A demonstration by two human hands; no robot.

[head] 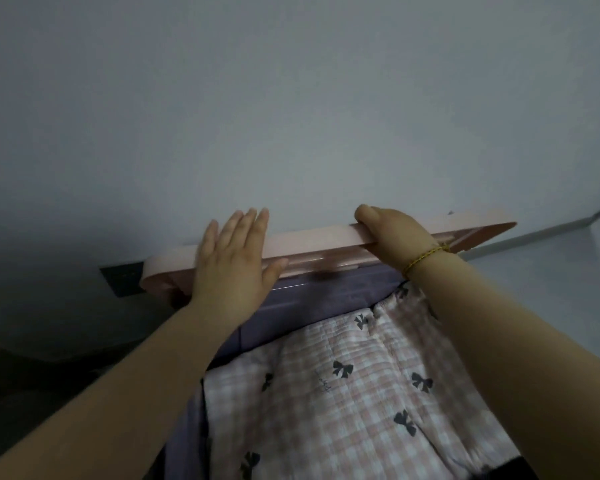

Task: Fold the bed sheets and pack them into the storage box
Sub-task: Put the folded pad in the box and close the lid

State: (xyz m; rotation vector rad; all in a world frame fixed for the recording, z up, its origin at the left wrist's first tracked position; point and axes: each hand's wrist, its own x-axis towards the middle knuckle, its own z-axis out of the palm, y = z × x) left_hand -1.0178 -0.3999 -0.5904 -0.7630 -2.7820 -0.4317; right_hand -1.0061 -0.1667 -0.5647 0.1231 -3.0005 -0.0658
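Right hand (pixel 392 233) is curling its fingers over the far edge of the pink lid (pixel 309 237) at approx 2 o'clock. The fingertips are hidden behind the lid, so only the back of the hand is showing, w/ a yellow cord bracelet (pixel 425 258) on the wrist. Left hand (pixel 236 258) is lying flat on the lid at approx 9 o'clock, fingers straight, gripping nothing.

Purple storage box (pixel 326 292) is mostly covered by lid, forearms & fabric; only a strip of wall is showing. Pink-check bed sheet (pixel 343 393) w/ black bows is lying in it at 6 o'clock, cut off by the bottom edge. A dark patch at 5 o'clock and the dim area at 8 o'clock are too murky to read.

Grey wall (pixel 291 98) is filling the upper half. A dark wall plate (pixel 122 278) at 9 o'clock is sitting partly behind the lid's end. A baseboard (pixel 534 233) is running along pale floor at 3 o'clock.
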